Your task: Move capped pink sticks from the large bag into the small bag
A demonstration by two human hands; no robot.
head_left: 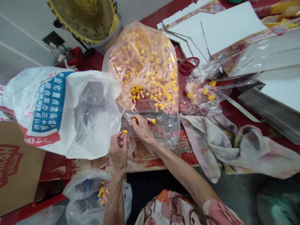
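A large clear plastic bag lay on a worn red table, its far part full of small pink-and-white vials with yellow caps. At the bag's near left corner the left hand had its fingers curled shut around at least one yellow-capped vial, the cap showing above the thumb; how many more it held could not be told. Just beside it, over the bag's near end, the right hand had thumb and fingertips together on another capped vial, mostly hidden by the fingers. A single loose vial rested on the bag's flat film, just right of the right hand. Left of the bag and touching it stood a white printed sack with its mouth open, and a brown cardboard box was farther left. Red-handled scissors lay right of the bag, near a crumpled clear bag containing a few yellow-capped pieces; a stained cloth sprawled to the bag's near right. Below the bag's near left side, lower than the tabletop, a translucent bag contained more yellow-capped pieces.
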